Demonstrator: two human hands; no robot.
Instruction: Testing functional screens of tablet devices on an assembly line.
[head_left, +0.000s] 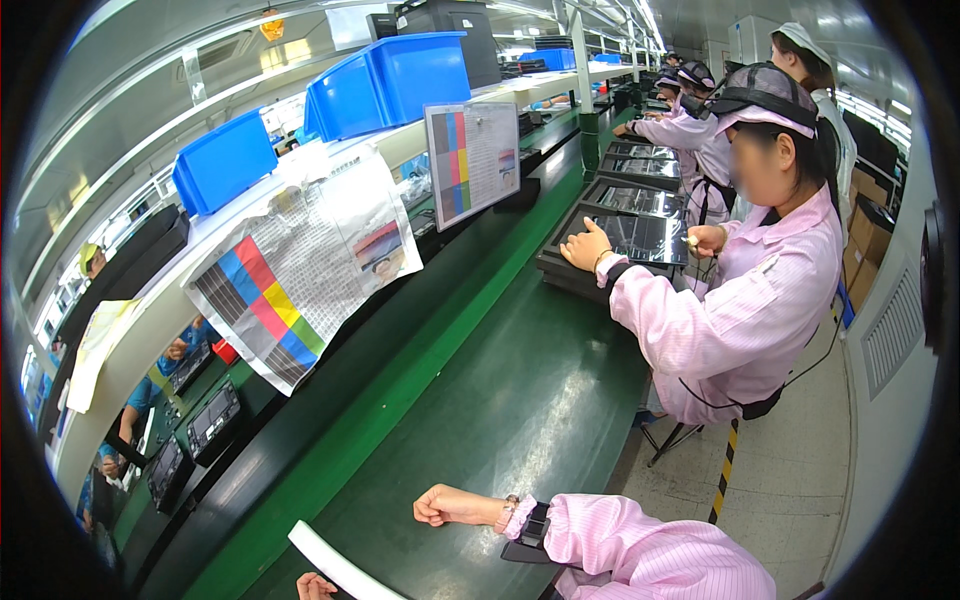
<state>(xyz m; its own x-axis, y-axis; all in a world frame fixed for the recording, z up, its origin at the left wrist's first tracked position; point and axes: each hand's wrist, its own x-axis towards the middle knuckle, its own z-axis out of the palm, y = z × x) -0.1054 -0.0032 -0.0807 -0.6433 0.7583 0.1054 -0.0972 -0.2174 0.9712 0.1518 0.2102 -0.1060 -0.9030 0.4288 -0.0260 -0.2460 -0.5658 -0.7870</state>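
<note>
- Nearest us, the left hand [316, 587] peeks in at the bottom edge, touching the near end of a white strip [335, 565]; whether its grip is spread or pinching, I cannot tell.
- Just beyond, the right hand [447, 505] rests on the green table [520, 400], fingers curled together into a loose fist, holding nothing visible.
- My read: the strip lies at the near table edge, so a careless nudge could tip it off.
- Further right, a co-worker [740, 310] in pink presses a hand on a dark panel [640, 238].
- Far left, colour-bar sheets [290, 290] hang under blue bins [390, 80].
</note>
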